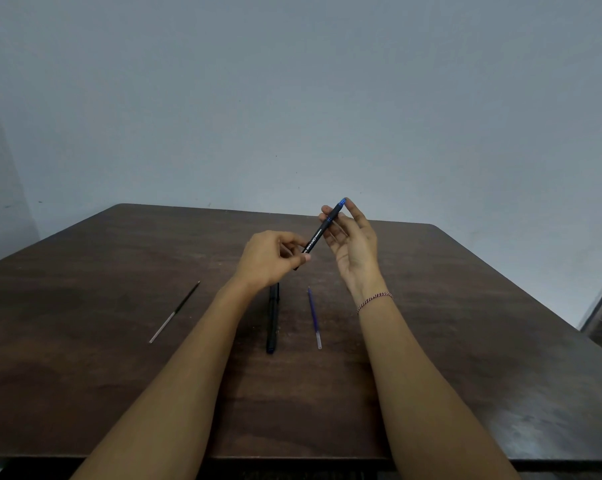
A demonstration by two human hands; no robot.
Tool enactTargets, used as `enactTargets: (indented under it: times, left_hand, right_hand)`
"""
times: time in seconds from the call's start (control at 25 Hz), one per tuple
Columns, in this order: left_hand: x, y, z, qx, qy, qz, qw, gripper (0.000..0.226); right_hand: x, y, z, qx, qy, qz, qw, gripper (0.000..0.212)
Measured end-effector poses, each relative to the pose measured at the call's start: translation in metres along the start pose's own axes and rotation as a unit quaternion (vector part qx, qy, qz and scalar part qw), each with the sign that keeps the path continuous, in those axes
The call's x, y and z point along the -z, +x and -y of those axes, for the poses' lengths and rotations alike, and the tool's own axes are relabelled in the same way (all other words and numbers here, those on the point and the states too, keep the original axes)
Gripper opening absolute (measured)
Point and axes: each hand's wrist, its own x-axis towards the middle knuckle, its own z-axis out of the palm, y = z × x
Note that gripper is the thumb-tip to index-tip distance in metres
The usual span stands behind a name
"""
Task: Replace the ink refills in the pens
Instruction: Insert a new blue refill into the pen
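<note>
We hold one pen point(322, 232) up over the middle of the worktop point(466, 341), slanting from low left to high right, its blue end uppermost. Our right hand point(353, 244) pinches the upper barrel between thumb and fingertips, just below the blue end, while our left hand point(270, 256) closes its grip around the lower end; both grips are shut on the same pen. We judge this the unscrewing or pulling-apart step on the pen, though we cannot tell whether the joint has begun to part, since the left fingers hide it. A second pen point(273, 320), dark and whole, lies on the worktop below our left wrist, pointing toward the near edge. Just to its right lies a blue refill point(314, 318), and well apart toward the left edge lies a black refill point(175, 311), its near half clear. The pen looks light and stiff, with a smooth barrel that may turn in dry fingers, so we would squeeze firmly close to either side of the joint and twist there instead of at the far ends. The refills look thin and slightly bendy; we would pinch one near its middle or its tip end, and feed it straight so it does not bow or smear ink.
</note>
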Motion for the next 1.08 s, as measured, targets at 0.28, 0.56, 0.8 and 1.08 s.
enactTargets:
  times: [0.28,0.56,0.8,1.08]
  left_hand:
    - [0.0041,-0.0023,-0.0045,0.033,-0.082,0.032,0.996,0.017]
    - [0.0069,-0.0031,-0.0047,0.059,-0.085,0.06,0.993,0.02]
    - [0.0084,-0.0051,-0.0053,0.052,-0.095,0.078,0.991,0.018]
    - [0.0089,-0.0047,-0.0048,0.055,-0.092,0.074,0.992,0.021]
  right_hand:
    - [-0.0015,0.0006,-0.0002,-0.004,-0.041,0.02,0.999,0.026]
    - [-0.0018,0.0001,-0.0018,-0.046,-0.072,0.054,0.995,0.031]
    - [-0.0029,-0.0006,-0.0019,-0.037,-0.085,0.048,0.995,0.005]
    - [-0.003,-0.0015,-0.002,-0.012,-0.07,0.061,0.996,0.018]
